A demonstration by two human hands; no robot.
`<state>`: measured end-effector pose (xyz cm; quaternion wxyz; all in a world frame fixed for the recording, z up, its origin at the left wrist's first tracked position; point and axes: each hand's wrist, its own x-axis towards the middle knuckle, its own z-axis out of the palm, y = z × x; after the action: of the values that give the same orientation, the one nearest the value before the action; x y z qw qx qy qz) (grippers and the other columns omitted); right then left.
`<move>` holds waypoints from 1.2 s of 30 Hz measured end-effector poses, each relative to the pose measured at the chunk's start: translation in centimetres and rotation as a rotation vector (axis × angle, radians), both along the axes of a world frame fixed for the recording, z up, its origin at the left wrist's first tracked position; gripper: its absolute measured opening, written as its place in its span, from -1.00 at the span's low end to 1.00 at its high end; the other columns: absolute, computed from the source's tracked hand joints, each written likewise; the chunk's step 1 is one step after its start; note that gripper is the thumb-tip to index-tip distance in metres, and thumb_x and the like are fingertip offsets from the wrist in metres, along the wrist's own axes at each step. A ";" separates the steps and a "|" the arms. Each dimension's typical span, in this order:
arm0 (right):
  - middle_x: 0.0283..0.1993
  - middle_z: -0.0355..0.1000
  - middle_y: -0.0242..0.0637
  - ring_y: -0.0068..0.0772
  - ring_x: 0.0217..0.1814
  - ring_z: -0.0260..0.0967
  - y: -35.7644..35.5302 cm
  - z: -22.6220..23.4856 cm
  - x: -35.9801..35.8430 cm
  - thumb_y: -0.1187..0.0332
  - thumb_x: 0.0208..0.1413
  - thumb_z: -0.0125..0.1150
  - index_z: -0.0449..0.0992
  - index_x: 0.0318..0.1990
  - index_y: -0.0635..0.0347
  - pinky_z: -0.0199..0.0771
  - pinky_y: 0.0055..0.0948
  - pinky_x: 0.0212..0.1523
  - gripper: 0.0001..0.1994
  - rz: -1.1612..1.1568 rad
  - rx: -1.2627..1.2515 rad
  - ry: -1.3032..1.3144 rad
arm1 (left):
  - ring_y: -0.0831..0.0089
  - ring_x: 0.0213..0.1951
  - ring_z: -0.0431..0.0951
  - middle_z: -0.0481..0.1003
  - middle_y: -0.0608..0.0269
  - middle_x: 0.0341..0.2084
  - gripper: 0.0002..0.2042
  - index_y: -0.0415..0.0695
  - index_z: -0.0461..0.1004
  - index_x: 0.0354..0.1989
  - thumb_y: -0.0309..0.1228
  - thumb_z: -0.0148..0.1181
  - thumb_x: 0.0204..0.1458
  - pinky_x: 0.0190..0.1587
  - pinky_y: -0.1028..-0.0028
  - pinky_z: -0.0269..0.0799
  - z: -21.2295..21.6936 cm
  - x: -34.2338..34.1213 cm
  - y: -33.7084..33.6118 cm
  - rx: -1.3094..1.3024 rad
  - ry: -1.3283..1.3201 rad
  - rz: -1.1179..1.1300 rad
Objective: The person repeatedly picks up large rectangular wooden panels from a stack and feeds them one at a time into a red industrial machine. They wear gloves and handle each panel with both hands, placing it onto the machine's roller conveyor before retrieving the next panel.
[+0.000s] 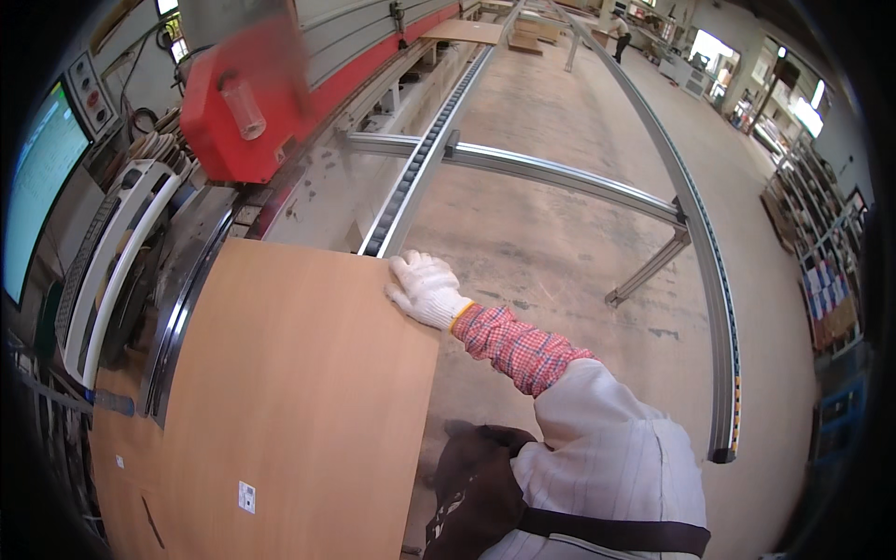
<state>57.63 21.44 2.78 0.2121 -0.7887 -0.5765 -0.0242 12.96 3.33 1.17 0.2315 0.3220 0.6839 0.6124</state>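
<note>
A large light-brown wood-grain panel (308,355) fills the lower left of the head view and lies flat, with a small white label (246,497) on its face. My right hand (427,289), in a white knit glove with a yellow cuff edge, holds the panel at its far right corner. The thumb rests on top, and the other fingers bend at the edge; their tips are partly hidden. A red checked sleeve covers that forearm. My left hand is out of sight.
A roller rail (425,154) runs away from the panel's far edge, joined by an aluminium crossbar (560,177) to a long right rail (695,205). At left stand a red machine housing (233,121), a lit screen (42,177) and a keyboard (89,252). A person (620,35) stands far off.
</note>
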 end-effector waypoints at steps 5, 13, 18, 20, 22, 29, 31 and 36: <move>0.05 0.45 -0.04 0.06 0.14 0.37 -3.4 -1.6 0.7 0.21 0.06 0.30 0.49 -0.03 0.28 0.36 -0.03 0.19 -0.61 -0.063 0.353 -0.185 | 0.16 0.04 0.54 0.53 -0.15 0.08 -0.64 -0.29 0.44 0.25 -0.44 0.09 0.33 0.14 0.21 0.49 0.8 1.3 1.6 -0.026 0.021 -0.098; -0.06 0.47 -0.07 0.03 0.12 0.40 -4.3 -2.7 -5.6 0.34 -0.07 0.35 0.52 -0.09 0.29 0.34 0.06 0.22 -0.63 0.271 0.440 -0.038 | 0.14 0.07 0.52 0.50 -0.17 0.11 -0.62 -0.31 0.41 0.27 -0.48 0.12 0.31 0.19 0.20 0.46 0.8 0.8 1.3 -0.080 0.067 -0.084; -0.14 0.52 -0.19 -0.10 0.04 0.49 -4.8 -2.9 -12.5 0.34 -0.06 0.33 0.56 -0.20 0.19 0.42 0.01 0.18 -0.75 0.605 0.507 0.134 | 0.13 0.08 0.51 0.49 -0.18 0.13 -0.61 -0.32 0.40 0.28 -0.51 0.14 0.30 0.22 0.19 0.44 0.9 -0.1 -0.1 -0.124 0.149 -0.054; -0.15 0.55 -0.22 -0.10 0.01 0.52 -4.1 -3.1 -14.2 0.34 -0.06 0.32 0.59 -0.24 0.12 0.44 0.03 0.16 -0.80 0.593 0.506 0.190 | 0.13 0.09 0.50 0.48 -0.18 0.14 -0.60 -0.32 0.39 0.29 -0.52 0.15 0.29 0.23 0.19 0.43 0.5 -1.2 -1.7 -0.168 0.336 -0.059; -0.19 0.57 -0.22 -0.10 -0.04 0.55 -4.3 -3.4 -14.7 0.36 -0.11 0.29 0.60 -0.28 0.11 0.47 0.02 0.11 -0.81 0.584 0.470 0.239 | 0.12 0.09 0.50 0.48 -0.19 0.15 -0.59 -0.33 0.38 0.29 -0.53 0.16 0.29 0.24 0.19 0.42 0.1 -2.2 -3.5 -0.233 0.499 -0.099; -0.14 0.60 -0.24 -0.08 -0.04 0.51 -3.4 -2.8 -16.1 0.35 -0.13 0.22 0.61 -0.21 0.13 0.38 0.05 0.18 -0.74 0.479 0.578 0.156 | 0.11 0.31 0.34 0.38 -0.04 0.30 -0.41 -0.29 0.27 0.38 -0.10 0.06 0.34 0.35 0.08 0.28 3.9 -3.3 0.4 0.028 -0.899 0.179; -0.12 0.59 -0.21 -0.03 -0.01 0.50 -3.7 -2.4 -16.2 0.32 -0.04 0.17 0.61 -0.19 0.17 0.34 0.07 0.23 -0.74 0.470 0.522 0.152 | 0.10 0.34 0.31 0.37 0.00 0.31 -0.36 -0.27 0.28 0.37 0.01 0.02 0.31 0.34 0.07 0.28 1.1 -6.0 -1.6 0.044 -0.785 0.205; -0.12 0.58 -0.16 0.00 0.03 0.50 -3.5 -2.1 -15.9 0.25 0.14 0.06 0.59 -0.19 0.22 0.30 0.13 0.27 -0.73 0.463 0.497 0.124 | 0.08 0.26 0.40 0.41 -0.05 0.27 -0.41 -0.31 0.37 0.30 -0.05 0.01 0.30 0.30 0.10 0.33 4.0 -12.7 -1.3 0.015 -0.607 0.510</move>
<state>41.69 17.94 0.72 0.4324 -0.5610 -0.7027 -0.0672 0.26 2.04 5.13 0.2615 -0.0523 0.6380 0.7224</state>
